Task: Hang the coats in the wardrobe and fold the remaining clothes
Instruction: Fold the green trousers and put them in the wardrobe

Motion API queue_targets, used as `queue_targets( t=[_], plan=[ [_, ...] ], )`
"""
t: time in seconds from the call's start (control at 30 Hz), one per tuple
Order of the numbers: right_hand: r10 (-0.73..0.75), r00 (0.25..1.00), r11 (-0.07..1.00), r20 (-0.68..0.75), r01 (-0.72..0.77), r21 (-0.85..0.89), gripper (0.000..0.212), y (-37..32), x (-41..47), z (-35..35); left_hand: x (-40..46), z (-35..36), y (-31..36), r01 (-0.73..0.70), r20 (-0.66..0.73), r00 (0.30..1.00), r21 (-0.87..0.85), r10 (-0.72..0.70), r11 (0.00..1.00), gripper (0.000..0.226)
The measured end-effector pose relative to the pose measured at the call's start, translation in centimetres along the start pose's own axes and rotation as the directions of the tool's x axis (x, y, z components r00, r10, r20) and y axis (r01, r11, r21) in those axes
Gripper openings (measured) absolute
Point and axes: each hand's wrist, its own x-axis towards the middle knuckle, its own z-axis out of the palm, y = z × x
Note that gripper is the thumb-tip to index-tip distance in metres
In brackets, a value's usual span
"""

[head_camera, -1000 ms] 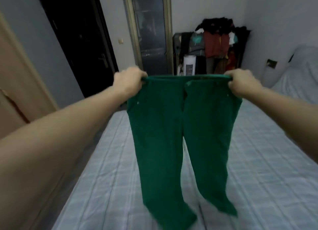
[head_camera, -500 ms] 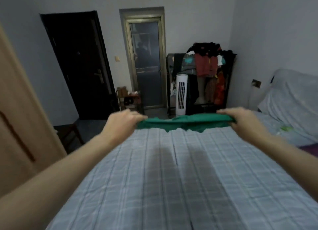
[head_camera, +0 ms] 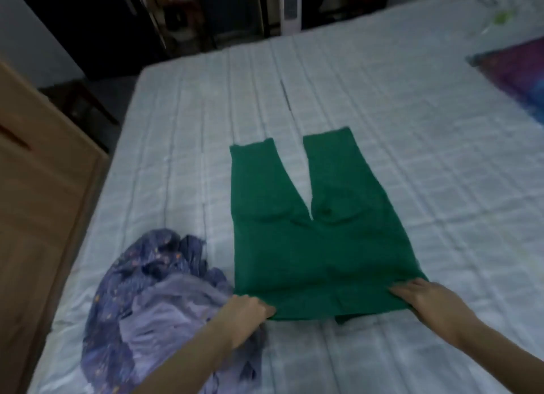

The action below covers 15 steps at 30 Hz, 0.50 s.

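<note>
Green trousers (head_camera: 312, 240) lie flat on the bed (head_camera: 412, 146), waistband towards me and both legs pointing away, slightly spread. My left hand (head_camera: 247, 308) pinches the waistband's left corner. My right hand (head_camera: 424, 296) rests on the waistband's right corner with its fingers laid out along the cloth. A crumpled purple patterned garment (head_camera: 156, 293) lies in a heap just left of the trousers, under my left forearm.
A wooden wardrobe side (head_camera: 38, 205) stands along the bed's left edge. A purple-blue cloth (head_camera: 524, 72) lies at the far right of the bed. Beyond the bed are a dark doorway, a white tower fan (head_camera: 290, 7) and a dark stool (head_camera: 76, 102).
The trousers, held up in the air by the waistband before, now lie spread flat on the bed. Both hands came down and towards me, and my view tilted down.
</note>
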Motion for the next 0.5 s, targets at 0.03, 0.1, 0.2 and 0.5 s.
queue_targets(
  t=[0.03,0.1,0.2,0.5],
  plan=[
    [0.016,0.999,0.999,0.046,-0.015,-0.028,0.073,-1.1,-2.0,1.8,-0.3,2.3,1.0,-0.011,0.032,0.999,0.002,0.011,1.000,0.042],
    [0.063,0.995,0.997,0.083,-0.059,-0.045,0.079,-2.9,-5.3,4.6,-0.9,6.4,2.7,-0.005,0.054,0.999,-0.012,0.006,1.000,0.051],
    [0.155,0.975,0.988,0.157,-0.151,-0.032,0.087,-5.6,-8.9,6.9,-2.2,11.1,5.1,0.019,0.040,0.999,-0.028,-0.018,0.999,0.049],
    [0.300,0.833,0.944,0.464,-0.328,-0.020,0.107,-10.6,-14.9,6.8,-6.8,14.5,9.4,-0.023,-0.047,0.999,-0.004,0.023,1.000,0.059]
  ],
)
